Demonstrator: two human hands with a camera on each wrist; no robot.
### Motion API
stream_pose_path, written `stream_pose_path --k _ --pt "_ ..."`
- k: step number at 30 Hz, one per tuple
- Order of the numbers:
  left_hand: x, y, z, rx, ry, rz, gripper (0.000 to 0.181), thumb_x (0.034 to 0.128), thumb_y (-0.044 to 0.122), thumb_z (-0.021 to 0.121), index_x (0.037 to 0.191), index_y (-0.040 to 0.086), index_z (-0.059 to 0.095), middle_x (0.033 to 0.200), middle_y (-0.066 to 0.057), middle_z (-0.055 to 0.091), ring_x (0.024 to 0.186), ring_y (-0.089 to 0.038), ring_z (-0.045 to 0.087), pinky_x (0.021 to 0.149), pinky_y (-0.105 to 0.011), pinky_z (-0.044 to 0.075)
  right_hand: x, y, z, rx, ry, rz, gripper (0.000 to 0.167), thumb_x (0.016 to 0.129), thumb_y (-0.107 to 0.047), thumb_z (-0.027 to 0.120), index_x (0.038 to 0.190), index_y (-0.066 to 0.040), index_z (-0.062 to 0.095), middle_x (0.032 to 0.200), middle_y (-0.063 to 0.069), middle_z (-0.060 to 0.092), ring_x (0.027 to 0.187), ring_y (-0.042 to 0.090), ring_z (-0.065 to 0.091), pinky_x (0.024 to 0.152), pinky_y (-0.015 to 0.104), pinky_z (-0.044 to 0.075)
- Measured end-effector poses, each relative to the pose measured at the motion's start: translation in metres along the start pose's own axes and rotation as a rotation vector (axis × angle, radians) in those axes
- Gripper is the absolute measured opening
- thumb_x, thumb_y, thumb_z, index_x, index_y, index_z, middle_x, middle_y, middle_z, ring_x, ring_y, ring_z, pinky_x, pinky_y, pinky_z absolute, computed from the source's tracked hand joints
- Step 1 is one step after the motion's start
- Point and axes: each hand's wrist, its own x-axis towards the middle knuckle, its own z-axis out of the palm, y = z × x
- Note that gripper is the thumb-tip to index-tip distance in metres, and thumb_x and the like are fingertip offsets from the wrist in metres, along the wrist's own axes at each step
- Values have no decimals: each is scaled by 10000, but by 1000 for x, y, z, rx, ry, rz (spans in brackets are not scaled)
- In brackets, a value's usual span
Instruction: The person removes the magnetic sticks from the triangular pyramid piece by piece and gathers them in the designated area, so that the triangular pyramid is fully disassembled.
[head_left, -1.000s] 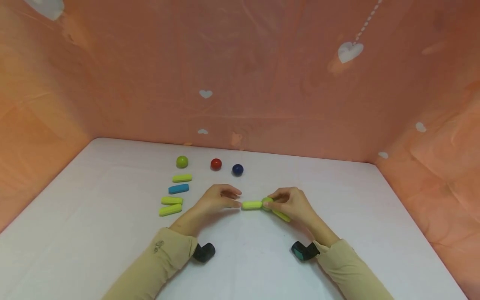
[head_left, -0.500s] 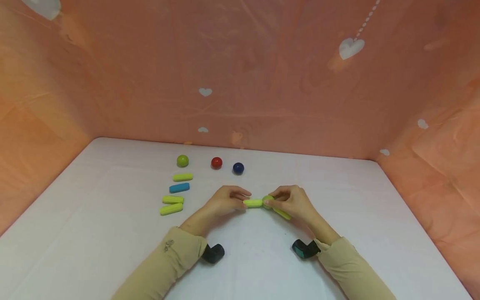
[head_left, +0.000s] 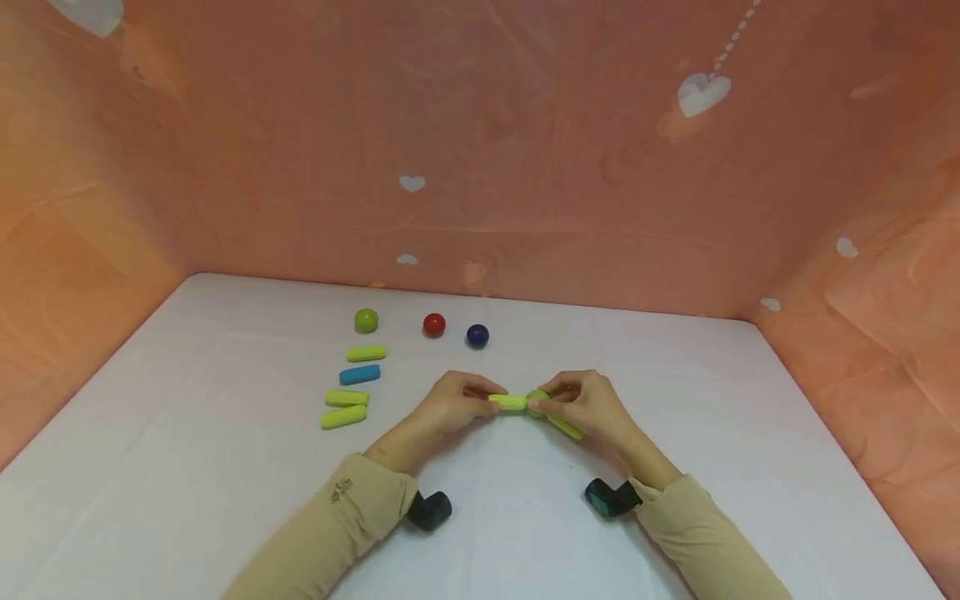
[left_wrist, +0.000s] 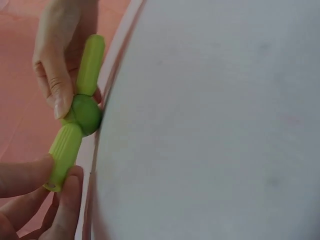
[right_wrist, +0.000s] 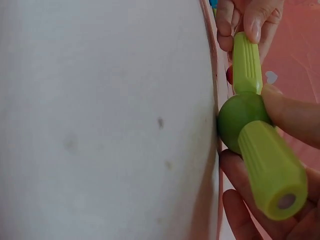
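Note:
With thumb and fingers, my right hand (head_left: pixel 587 404) pinches a green ball (right_wrist: pixel 239 120). Two lime-green ridged toy rods meet this ball: one rod (right_wrist: pixel 272 172) angles toward me beneath the right hand, its outer end showing a grey disc. The other rod (left_wrist: pixel 66 150) points left, its near end at the ball. My left hand (head_left: pixel 453 406) pinches that rod's outer end between thumb and fingers, as the left wrist view shows. The right fingers partly cover the ball in the head view.
Behind the hands on the white table (head_left: pixel 187 433) lie a green ball (head_left: pixel 366 320), a red ball (head_left: pixel 434 325) and a dark blue ball (head_left: pixel 477 336). Left of them are a blue rod (head_left: pixel 360 374) and several lime-green rods (head_left: pixel 343 417). An orange cloth (head_left: pixel 562 208) rises behind.
My left hand has moved right along the left-hand rod and now grips its end, where earlier its fingertips only reached the tip. The right hand has stayed nearly still on the ball.

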Motion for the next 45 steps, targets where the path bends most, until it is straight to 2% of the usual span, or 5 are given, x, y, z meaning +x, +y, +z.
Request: stream_pose_path --k 8,15,30,38,45 --pt "-12 -2 -9 32 47 -15 185 882 110 670 1053 103 741 1103 -61 659 921 -165 574 809 -290 508 -1 1 -1 -3 -19 14 272 790 -286 785 940 -65 739 877 53 726 758 130 648 659 278 511" --pt "-34 -2 -45 30 25 37 217 873 133 676 1081 128 737 1047 -21 691 900 -149 593 743 -246 454 -2 2 -9 -25 3 11 271 787 -282 787 937 -62 738 885 59 724 763 130 636 664 283 498" --pt "-55 -22 -104 93 33 126 331 867 230 699 1181 127 692 1049 -56 722 977 -150 625 853 -288 433 1 1 -8 -12 -10 32 287 785 -290 787 944 -55 738 875 65 720 757 141 622 634 284 483" --pt "-72 -41 -126 111 54 89 374 880 272 687 1217 112 671 1263 -100 623 1135 -213 506 880 -260 421 3 1 -8 -27 -10 39 286 786 -294 786 943 -59 736 890 62 719 774 147 623 644 280 481" --pt "-82 -53 -135 70 62 70 411 888 286 682 1237 70 647 1191 -87 664 1044 -141 547 830 -213 460 3 1 -8 -34 -12 47 283 787 -291 783 941 -58 736 876 61 721 770 148 625 643 281 479"
